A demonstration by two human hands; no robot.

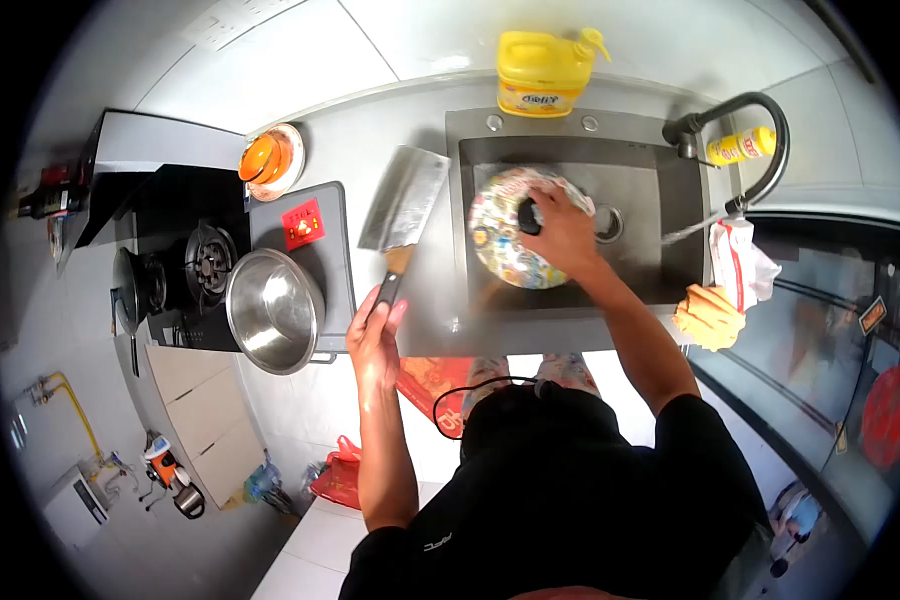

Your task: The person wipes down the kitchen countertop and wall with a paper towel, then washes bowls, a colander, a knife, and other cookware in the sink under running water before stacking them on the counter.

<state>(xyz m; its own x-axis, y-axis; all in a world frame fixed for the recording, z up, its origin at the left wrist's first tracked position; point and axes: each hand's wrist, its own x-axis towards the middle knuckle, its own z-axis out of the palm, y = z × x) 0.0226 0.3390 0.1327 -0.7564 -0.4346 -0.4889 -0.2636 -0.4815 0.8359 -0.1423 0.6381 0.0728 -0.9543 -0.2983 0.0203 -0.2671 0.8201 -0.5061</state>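
Observation:
My left hand (374, 340) is closed around the black handle of a cleaver (407, 198), whose broad blade points away from me over the counter, left of the sink. Over the steel sink (638, 260), my right hand (567, 232) is closed on the black knob of a round lid (515, 258) with a colourful pattern. The lid is somewhat blurred, and my hand covers part of its right side. Whether it touches the sink bottom I cannot tell. The drain shows just right of the lid.
A black faucet (770, 150) arches over the sink's right side. Behind the sink stands a yellow pump jug (542, 75). To the left are a steel bowl (274, 312), a grey board (335, 240), orange bowls (262, 160) and a stove (210, 262). Yellow gloves (710, 318) lie at right.

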